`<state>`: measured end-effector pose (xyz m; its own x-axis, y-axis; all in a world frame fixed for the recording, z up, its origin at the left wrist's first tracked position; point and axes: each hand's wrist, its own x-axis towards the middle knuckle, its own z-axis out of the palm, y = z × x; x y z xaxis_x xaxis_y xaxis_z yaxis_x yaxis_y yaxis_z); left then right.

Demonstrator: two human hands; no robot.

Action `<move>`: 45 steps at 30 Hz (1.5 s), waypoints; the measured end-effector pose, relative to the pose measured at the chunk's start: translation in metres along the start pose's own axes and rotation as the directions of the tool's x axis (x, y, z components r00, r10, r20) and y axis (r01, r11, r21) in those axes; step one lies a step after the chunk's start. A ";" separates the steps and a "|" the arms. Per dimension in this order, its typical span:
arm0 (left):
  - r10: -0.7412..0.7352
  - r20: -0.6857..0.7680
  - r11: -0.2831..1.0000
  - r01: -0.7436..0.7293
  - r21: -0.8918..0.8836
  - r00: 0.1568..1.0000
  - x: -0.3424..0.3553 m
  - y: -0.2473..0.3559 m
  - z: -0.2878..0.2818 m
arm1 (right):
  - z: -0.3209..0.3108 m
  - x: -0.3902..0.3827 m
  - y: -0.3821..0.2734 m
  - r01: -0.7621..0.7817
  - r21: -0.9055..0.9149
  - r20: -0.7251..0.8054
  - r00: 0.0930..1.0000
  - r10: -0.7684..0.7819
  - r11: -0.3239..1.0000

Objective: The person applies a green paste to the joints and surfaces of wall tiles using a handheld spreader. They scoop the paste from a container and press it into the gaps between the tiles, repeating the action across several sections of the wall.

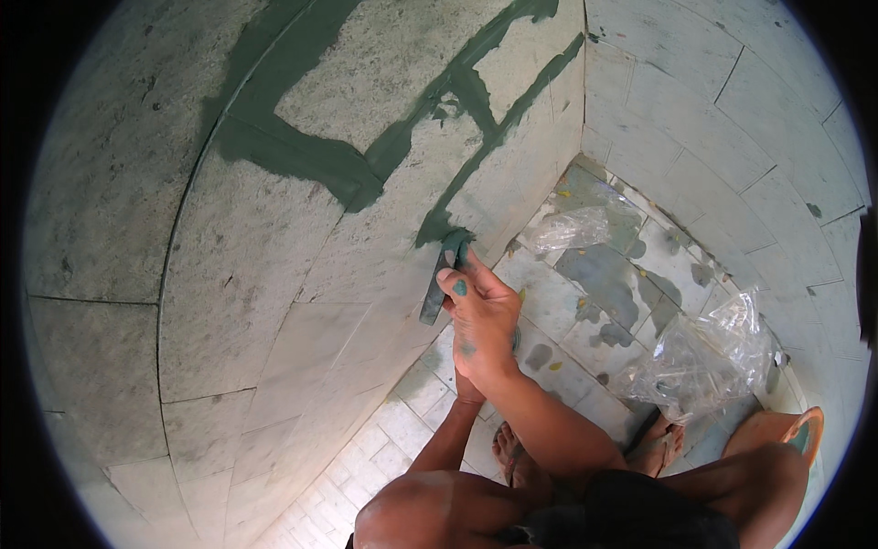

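Note:
My right hand (485,316) is closed on a flat, dark grey scraper (432,297), its thumb pressed along one side. Green paste (455,240) is bunched at the top of the scraper, against the pale stone-tiled wall (320,252). Smears of the same green mark the thumb and the back of this hand. Directly behind it is my left hand (469,392), of which only the wrist area shows; its fingers are hidden. Up the wall, broad bands of green paste (302,156) follow the joints between tiles, and a thinner band runs down to the scraper.
Crumpled clear plastic (700,361) lies on the tiled floor at right, with another clear plastic sheet (572,229) near the corner. An orange container (773,435) stands beside my right knee. A second tiled wall (722,137) rises on the right. Wet-looking patches (604,279) mark the floor.

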<state>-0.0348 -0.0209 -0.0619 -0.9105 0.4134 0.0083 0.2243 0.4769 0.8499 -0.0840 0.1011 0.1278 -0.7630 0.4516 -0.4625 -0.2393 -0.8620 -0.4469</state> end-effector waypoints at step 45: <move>0.091 -0.095 0.995 -0.088 0.035 0.991 -0.003 0.005 0.001 | 0.038 0.026 -0.073 0.960 -0.134 0.809 0.249 -0.532 0.244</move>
<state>-0.0305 -0.0193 -0.0580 -0.9149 0.3801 0.1357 0.3159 0.4652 0.8269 -0.1089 0.1674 0.1776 -0.5483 0.3850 0.7424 -0.7104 0.2539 -0.6564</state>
